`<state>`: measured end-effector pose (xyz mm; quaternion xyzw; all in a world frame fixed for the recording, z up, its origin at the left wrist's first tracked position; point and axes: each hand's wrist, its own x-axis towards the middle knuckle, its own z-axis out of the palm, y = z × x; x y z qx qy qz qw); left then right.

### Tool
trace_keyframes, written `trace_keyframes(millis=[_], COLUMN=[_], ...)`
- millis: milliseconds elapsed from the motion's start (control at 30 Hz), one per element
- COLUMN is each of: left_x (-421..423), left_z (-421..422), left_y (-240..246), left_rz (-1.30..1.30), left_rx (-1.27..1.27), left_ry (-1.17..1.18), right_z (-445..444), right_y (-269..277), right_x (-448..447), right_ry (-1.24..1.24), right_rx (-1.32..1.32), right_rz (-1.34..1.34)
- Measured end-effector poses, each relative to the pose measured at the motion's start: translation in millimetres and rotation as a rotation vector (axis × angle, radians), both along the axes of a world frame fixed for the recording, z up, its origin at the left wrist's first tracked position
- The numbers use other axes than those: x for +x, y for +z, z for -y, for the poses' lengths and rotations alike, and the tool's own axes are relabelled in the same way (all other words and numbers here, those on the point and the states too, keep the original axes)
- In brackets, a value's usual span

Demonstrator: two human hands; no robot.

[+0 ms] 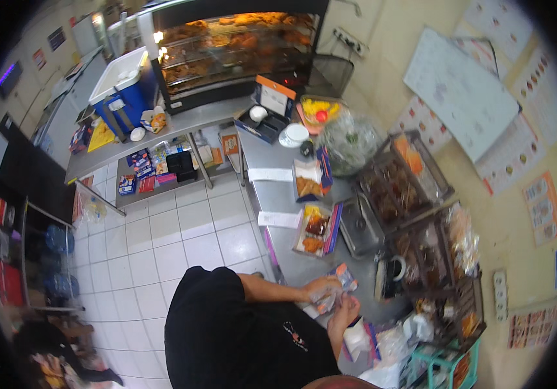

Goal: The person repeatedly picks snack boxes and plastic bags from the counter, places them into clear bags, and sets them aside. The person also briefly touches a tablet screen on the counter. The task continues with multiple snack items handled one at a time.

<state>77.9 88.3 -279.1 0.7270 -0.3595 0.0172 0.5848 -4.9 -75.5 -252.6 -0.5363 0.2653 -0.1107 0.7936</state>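
Observation:
My left hand [323, 289] grips a crinkled clear plastic packet [326, 302] above the steel counter. The fingers of my right hand [344, 312] meet at the same packet's edge; its contents are too blurred to name. Just beyond my left hand lies a blue and orange printed packet [346, 276]. Close to my right wrist stands an open carton lined with white paper [357, 338]. Farther along the counter, an open meal box [313, 230] contains fried chicken, a dark sauced piece and something yellow. Another open box [308, 183] holds fried food on white paper.
Tongs rest on a steel tray [351, 231] beside brown compartment crates [392, 187] of packets along the wall. Paper slips [278, 220] lie at the counter's edge. Past them are an open black-tray box [268, 124], a bag of greens [349, 146] and a lit food warmer [239, 53].

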Motion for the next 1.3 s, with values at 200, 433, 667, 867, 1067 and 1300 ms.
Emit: trace_keyframes(millis=[200,433,667,867,1067,1300], left_x=[-11,-7,-3,-1,-2,-1], left_z=[-25,-28,-27,-29,-29,-27], left_y=[57,100,110,107,108,106], left_rz=[-0.173,-0.219,-0.190,-0.203,-0.241,-0.183], left_rx=[0.070,-0.001,0.036,0.058,0.029,0.058], left_ry=[-0.011,-0.012,-0.060,-0.050,-0.045,-0.043], right_z=[-8,-46,-46,-49,-48,-45], right_y=[-19,63,55,65,56,60], right_x=[0,-2,-1,4,4,5], right_ry=[-0.045,-0.079,-0.084,-0.048,-0.057,-0.051], right_rx=[-0.268,-0.156,-0.223,-0.213,-0.239,-0.115], right_rz=[0.001,-0.049,-0.026,-0.081,-0.068,-0.083])
